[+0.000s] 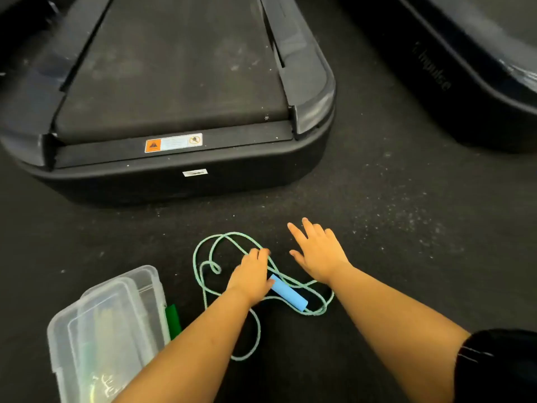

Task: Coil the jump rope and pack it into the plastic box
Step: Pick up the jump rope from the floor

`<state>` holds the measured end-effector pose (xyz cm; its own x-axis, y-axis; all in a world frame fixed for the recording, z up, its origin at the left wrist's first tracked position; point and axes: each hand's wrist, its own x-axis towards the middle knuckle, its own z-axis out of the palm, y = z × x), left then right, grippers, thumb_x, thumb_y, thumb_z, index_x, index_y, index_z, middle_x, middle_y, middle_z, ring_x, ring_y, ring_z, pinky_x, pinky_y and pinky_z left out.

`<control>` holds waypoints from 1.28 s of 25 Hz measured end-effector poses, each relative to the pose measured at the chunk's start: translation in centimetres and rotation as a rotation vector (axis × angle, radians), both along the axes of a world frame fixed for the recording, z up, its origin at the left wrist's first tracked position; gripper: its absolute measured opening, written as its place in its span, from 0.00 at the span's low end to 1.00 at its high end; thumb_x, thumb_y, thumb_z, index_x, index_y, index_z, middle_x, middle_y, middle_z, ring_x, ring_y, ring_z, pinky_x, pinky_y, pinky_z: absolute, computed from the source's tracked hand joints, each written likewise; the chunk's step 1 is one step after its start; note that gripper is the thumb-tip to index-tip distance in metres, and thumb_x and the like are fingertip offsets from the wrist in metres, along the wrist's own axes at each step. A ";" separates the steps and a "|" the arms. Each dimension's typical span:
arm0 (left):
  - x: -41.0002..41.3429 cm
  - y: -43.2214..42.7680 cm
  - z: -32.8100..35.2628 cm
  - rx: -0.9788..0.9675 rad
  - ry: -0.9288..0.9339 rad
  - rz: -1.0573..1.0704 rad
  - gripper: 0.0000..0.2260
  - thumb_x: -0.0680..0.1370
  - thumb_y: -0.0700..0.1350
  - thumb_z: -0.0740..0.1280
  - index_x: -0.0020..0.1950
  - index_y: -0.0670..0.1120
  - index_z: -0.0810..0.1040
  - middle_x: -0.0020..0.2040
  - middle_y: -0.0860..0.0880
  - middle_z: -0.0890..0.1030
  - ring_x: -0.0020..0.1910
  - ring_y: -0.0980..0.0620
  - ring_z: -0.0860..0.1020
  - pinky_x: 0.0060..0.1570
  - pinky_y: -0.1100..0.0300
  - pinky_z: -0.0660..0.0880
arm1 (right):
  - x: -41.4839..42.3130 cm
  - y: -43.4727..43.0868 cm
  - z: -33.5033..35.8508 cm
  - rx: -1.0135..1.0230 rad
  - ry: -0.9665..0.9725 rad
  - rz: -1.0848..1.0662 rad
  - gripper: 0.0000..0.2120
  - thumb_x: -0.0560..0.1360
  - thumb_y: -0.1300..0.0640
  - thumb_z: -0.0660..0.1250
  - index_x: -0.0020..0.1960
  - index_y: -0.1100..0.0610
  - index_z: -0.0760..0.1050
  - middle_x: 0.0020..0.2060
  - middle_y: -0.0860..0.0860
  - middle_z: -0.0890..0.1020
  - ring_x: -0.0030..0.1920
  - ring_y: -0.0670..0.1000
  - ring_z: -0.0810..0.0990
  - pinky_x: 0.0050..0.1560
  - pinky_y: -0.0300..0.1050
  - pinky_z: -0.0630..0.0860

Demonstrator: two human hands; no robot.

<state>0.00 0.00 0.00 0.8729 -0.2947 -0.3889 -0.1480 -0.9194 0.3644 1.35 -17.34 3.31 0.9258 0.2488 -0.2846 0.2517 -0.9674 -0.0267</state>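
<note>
- Dark floor [377,257] is carrying everything, with a treadmill [174,158] standing far.
- Left hand [251,276] is lying on the rope [226,234], fingers bent over the cord; I cannot tell if it is gripping.
- Right hand [318,255] is spreading wide just right of it, holding nothing.
- Blue handle [289,292] is lying beside the left thumb, with loose loops sprawling around it.
- Clear box [96,324] is sitting near left.

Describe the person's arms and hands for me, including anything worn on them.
The left hand and right hand are bare: no gloves, rings or watch show. Both arms are uncovered along the forearms. A black sleeve with a thin pale line across it covers the right upper arm. No sleeve is in view on the left arm.
</note>
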 end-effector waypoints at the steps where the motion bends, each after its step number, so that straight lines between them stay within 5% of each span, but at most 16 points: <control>1: -0.2 -0.6 -0.2 0.036 0.042 -0.056 0.25 0.75 0.49 0.68 0.69 0.47 0.63 0.66 0.46 0.67 0.66 0.45 0.67 0.60 0.48 0.72 | -0.2 -0.5 -0.1 -0.013 0.005 -0.019 0.30 0.81 0.44 0.51 0.78 0.51 0.45 0.76 0.59 0.54 0.72 0.58 0.61 0.68 0.54 0.62; 5: -1.1 -3.0 -2.2 0.222 0.089 -0.267 0.20 0.76 0.48 0.65 0.66 0.48 0.67 0.65 0.45 0.67 0.66 0.44 0.66 0.61 0.48 0.67 | -0.7 -2.8 -1.2 -0.015 0.011 -0.042 0.30 0.81 0.44 0.52 0.78 0.51 0.46 0.76 0.59 0.55 0.72 0.59 0.60 0.69 0.54 0.62; 13: -2.0 -3.7 -3.4 0.281 0.075 -0.262 0.19 0.76 0.49 0.64 0.66 0.48 0.67 0.66 0.44 0.64 0.65 0.43 0.64 0.59 0.50 0.69 | -1.5 -4.7 -0.9 -0.020 0.054 -0.130 0.28 0.80 0.47 0.54 0.76 0.55 0.53 0.72 0.59 0.62 0.70 0.59 0.64 0.65 0.54 0.65; 17: -3.9 -3.0 -4.3 0.126 0.077 -0.205 0.24 0.75 0.52 0.65 0.70 0.50 0.63 0.67 0.46 0.63 0.66 0.45 0.64 0.61 0.49 0.71 | -3.2 -4.9 -2.3 0.078 0.330 -0.361 0.15 0.78 0.57 0.58 0.63 0.61 0.69 0.62 0.61 0.74 0.61 0.62 0.74 0.58 0.53 0.72; 21: -7.3 -2.9 -5.3 0.174 -0.031 -0.285 0.28 0.74 0.50 0.64 0.72 0.47 0.60 0.71 0.45 0.61 0.71 0.44 0.61 0.69 0.47 0.62 | -5.6 -4.6 -3.5 0.076 0.535 -0.292 0.16 0.77 0.62 0.59 0.64 0.61 0.68 0.62 0.61 0.75 0.62 0.61 0.75 0.58 0.52 0.73; 23: -8.6 -3.1 -5.9 0.216 -0.119 -0.360 0.23 0.73 0.47 0.66 0.67 0.45 0.69 0.68 0.44 0.70 0.64 0.43 0.71 0.60 0.47 0.71 | -6.5 -4.3 -4.0 0.067 0.571 -0.270 0.19 0.77 0.62 0.59 0.67 0.61 0.65 0.64 0.61 0.73 0.63 0.61 0.74 0.60 0.52 0.71; 26: -9.3 -3.3 -5.9 0.267 -0.195 -0.427 0.22 0.54 0.45 0.79 0.46 0.46 0.81 0.43 0.47 0.81 0.36 0.49 0.79 0.29 0.57 0.77 | -7.5 -4.2 -4.6 0.089 0.589 -0.270 0.19 0.77 0.61 0.60 0.67 0.61 0.64 0.64 0.61 0.73 0.63 0.60 0.73 0.60 0.51 0.71; 27: -9.4 -3.3 -5.9 0.259 -0.223 -0.420 0.21 0.55 0.44 0.79 0.45 0.46 0.81 0.41 0.47 0.80 0.34 0.48 0.79 0.30 0.57 0.76 | -7.8 -4.2 -4.7 0.101 0.595 -0.269 0.19 0.77 0.60 0.60 0.67 0.61 0.65 0.63 0.62 0.73 0.63 0.60 0.74 0.60 0.51 0.71; 30: -8.7 -3.5 -4.7 0.298 -0.144 -0.351 0.17 0.72 0.41 0.64 0.60 0.44 0.70 0.54 0.43 0.77 0.53 0.42 0.75 0.55 0.50 0.68 | -8.6 -4.6 -5.1 0.096 0.631 -0.227 0.19 0.77 0.61 0.61 0.66 0.59 0.66 0.63 0.61 0.71 0.62 0.61 0.73 0.60 0.51 0.71; 32: -8.4 -3.4 -4.7 0.286 -0.093 -0.350 0.21 0.72 0.43 0.62 0.64 0.43 0.64 0.57 0.43 0.78 0.57 0.41 0.74 0.60 0.50 0.63 | -9.1 -4.7 -4.8 0.045 0.652 -0.187 0.18 0.76 0.61 0.62 0.65 0.58 0.67 0.63 0.61 0.69 0.62 0.61 0.73 0.60 0.51 0.71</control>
